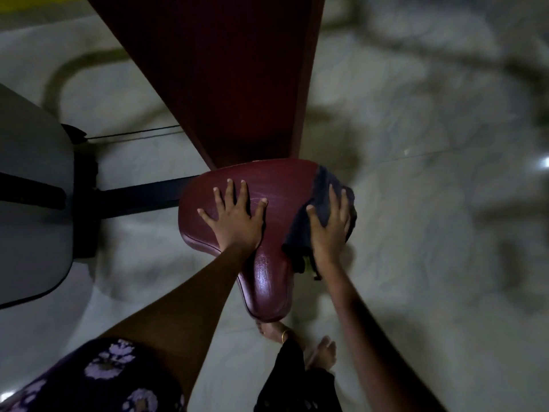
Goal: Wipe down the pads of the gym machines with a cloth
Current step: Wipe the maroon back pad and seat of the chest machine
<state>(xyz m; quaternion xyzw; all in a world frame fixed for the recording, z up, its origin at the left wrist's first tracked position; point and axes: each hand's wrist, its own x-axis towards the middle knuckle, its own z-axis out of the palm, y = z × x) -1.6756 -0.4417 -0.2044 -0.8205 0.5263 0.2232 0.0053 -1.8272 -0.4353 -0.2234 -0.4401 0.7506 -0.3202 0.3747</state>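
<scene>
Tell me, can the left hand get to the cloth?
Probably yes. The left hand lies flat on the seat, and only bare pad separates it from the cloth under the right hand.

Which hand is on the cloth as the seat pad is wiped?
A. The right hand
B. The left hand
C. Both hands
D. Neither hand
A. The right hand lies on the dark cloth at the right edge of the seat pad, while the left hand rests flat with fingers spread on the bare pad.
</scene>
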